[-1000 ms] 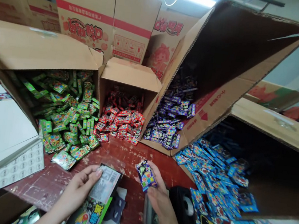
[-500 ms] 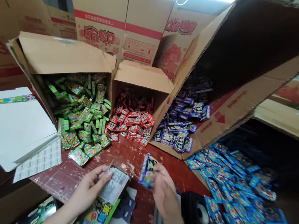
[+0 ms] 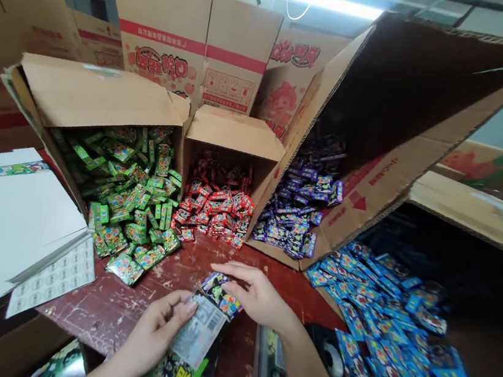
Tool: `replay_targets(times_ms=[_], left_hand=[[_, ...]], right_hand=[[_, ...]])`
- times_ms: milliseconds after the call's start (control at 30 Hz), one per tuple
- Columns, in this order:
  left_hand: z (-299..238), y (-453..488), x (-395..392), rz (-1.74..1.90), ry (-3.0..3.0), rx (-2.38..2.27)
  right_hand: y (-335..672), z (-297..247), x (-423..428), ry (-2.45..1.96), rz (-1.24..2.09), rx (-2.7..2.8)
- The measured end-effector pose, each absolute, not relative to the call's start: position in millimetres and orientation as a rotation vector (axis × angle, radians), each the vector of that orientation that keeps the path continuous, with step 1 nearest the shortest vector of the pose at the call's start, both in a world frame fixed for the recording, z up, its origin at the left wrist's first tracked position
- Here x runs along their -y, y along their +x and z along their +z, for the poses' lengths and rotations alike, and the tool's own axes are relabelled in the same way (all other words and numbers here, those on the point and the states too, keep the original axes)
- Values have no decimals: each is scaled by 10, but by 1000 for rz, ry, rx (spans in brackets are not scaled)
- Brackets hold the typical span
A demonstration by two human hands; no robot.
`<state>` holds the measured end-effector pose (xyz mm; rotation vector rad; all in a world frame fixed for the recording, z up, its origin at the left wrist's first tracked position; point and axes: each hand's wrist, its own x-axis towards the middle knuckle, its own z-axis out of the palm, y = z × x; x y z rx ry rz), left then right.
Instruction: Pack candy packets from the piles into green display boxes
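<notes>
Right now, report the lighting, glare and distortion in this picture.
Head view: the ceiling tube light blows out to white glare; wide-angle bending stretches the big tilted carton at the right edge; the deep box interior falls into shadow; the packet under the right hand stays fairly sharp.

4 open boxes (image 3: 235, 134) in a row behind table (image 3: 124, 308), packets (image 3: 216, 208) spilling out front, flat cartons (image 3: 6, 224) left.
</notes>
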<state>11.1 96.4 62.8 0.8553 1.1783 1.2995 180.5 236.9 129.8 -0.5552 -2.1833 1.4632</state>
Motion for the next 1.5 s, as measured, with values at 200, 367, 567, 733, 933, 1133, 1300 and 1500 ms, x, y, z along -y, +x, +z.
replay_targets(times_ms=[200,367,567,733,933,1133,1300,1500], left_hand=[[586,142,-976,1360,711,-1139],[616,96,-985,1434,581,-1097],[668,71,-1011,1415,535,-1086],[636,44,-1043,1448,590,-1151],[657,-9,-939,1477,588,-1410],[662,-182,-761,1417,904,-1646],[765,-358,-623,1191,1040,-1635],[483,-432,-478,1418,887,-1710]], right_hand=[[1716,1154,-2370,-755,1545,2031],[1633,984,-2362,-756,1715,1795],[1597,1045,-2310,-715,1624,1803],[1592,1008,-2196,-561,1607,1965],[1448,729,-1980,-649,1955,1798],[1205,526,-1786,-798,2076,1514],[1241,461,-1655,-656,2144,1856],[805,259,-2605,-852,1348,2194]])
